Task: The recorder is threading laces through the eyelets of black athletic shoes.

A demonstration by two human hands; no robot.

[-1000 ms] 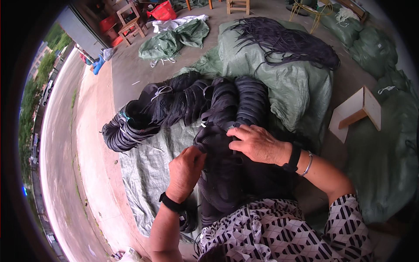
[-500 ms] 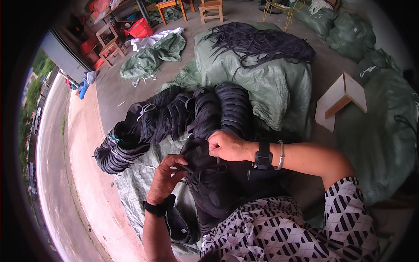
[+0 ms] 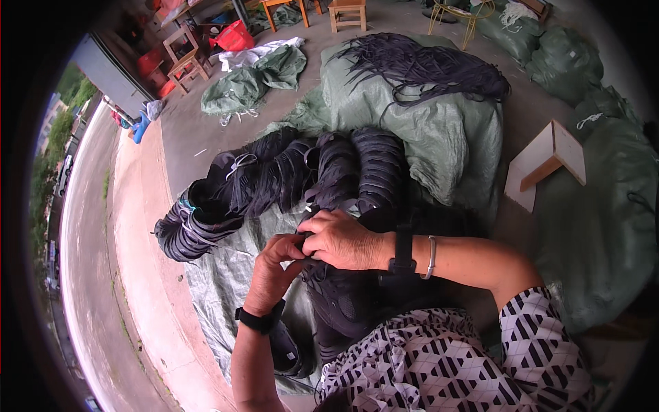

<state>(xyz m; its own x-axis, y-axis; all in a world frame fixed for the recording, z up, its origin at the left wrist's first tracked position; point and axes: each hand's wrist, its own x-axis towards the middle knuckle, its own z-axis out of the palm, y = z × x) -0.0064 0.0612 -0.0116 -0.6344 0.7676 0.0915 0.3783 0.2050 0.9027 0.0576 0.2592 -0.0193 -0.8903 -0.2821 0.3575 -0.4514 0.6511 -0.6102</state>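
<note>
One black shoe (image 3: 338, 302); left hand (image 3: 273, 273), right hand (image 3: 343, 239) meeting at its top, fingers curled, any pinch hidden; apparently close fingerwork, calling for steady two-handed control.

The grey concrete floor (image 3: 180, 137) is partly covered by a silvery-green woven plastic sheet (image 3: 220, 295), on which curved rows of tightly packed black shoes (image 3: 271, 180) are set toward eleven o'clock. Toward one o'clock, a loose bundle of long dark straps (image 3: 425, 65) is borne by a pale-green plastic-covered mound (image 3: 449, 134).
</note>
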